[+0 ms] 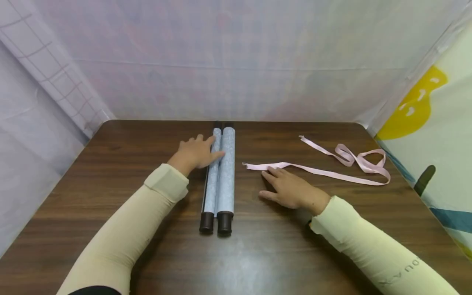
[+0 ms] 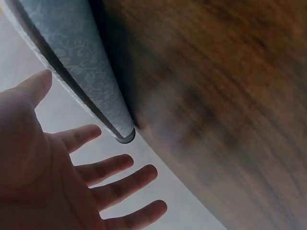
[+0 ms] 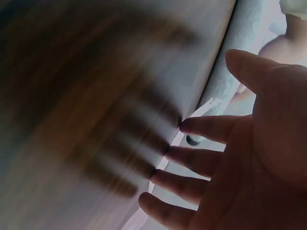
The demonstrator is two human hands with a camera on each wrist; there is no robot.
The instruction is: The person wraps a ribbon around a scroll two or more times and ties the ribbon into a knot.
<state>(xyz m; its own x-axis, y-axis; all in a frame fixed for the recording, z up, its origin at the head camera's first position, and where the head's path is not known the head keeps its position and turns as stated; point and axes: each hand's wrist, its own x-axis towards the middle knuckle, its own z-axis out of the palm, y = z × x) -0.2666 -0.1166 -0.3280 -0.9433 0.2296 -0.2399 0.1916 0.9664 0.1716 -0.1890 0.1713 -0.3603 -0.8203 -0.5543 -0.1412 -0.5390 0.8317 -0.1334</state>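
A scroll lies upright in the head view, rolled into two parallel light blue patterned rolls with dark brown end knobs. Over its left roll reaches my left hand, fingers spread and straight; the left wrist view shows the palm beside the scroll with nothing gripped. A pink ribbon lies loose to the right, one end close to the scroll. My right hand has its fingertips at the ribbon near that end. In the right wrist view its fingers are straight, and the tips appear to touch the ribbon.
The brown wooden table has a white curtain along its back edge. At the right hangs a printed cloth with a yellow shape. Curls of the ribbon lie near the right table edge.
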